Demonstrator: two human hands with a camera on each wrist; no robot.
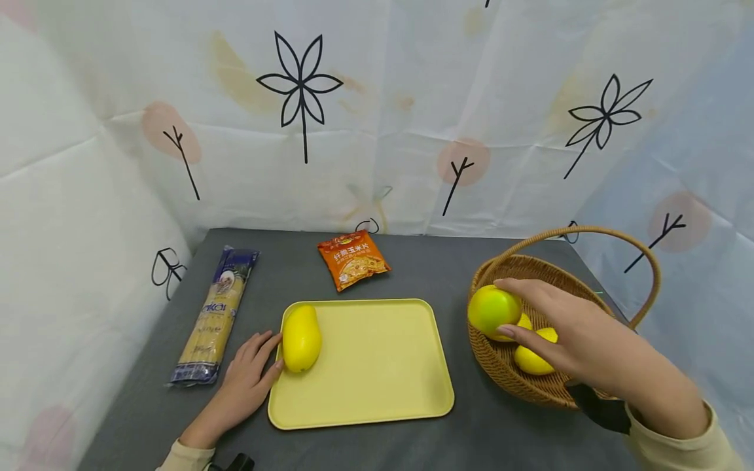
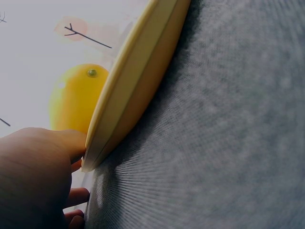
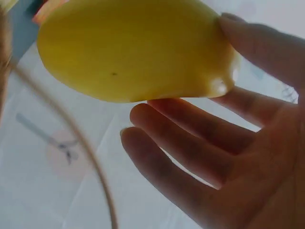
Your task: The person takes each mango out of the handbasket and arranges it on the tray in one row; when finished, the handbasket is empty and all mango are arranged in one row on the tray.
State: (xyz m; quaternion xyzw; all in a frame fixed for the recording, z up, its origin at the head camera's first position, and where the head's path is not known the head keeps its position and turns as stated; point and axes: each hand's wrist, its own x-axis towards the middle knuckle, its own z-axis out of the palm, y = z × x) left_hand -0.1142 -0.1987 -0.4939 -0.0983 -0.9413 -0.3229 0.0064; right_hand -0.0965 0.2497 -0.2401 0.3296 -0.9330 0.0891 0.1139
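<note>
My right hand (image 1: 580, 330) grips a smooth yellow-green fruit (image 1: 495, 311) between thumb and fingers, over the left side of a wicker basket (image 1: 501, 373). In the right wrist view this fruit looks long and oval, with a bump at the thumb end. Yellow fruits (image 1: 535, 353) lie in the basket below, partly hidden by the hand. My left hand (image 1: 244, 383) rests at the left rim of a pale yellow tray (image 1: 377, 366), fingertips touching the edge with the fingers fairly straight. Just inside that rim lies an oblong yellow fruit (image 1: 302, 339), close to the fingertips.
A long clear-and-blue pack of spaghetti (image 1: 215, 317) lies left of the tray. Behind the tray is an orange snack packet (image 1: 353, 258). The basket's tall handle (image 1: 654, 275) arches up on the right. Patterned white cloth (image 1: 377, 131) surrounds the grey table (image 1: 412, 451).
</note>
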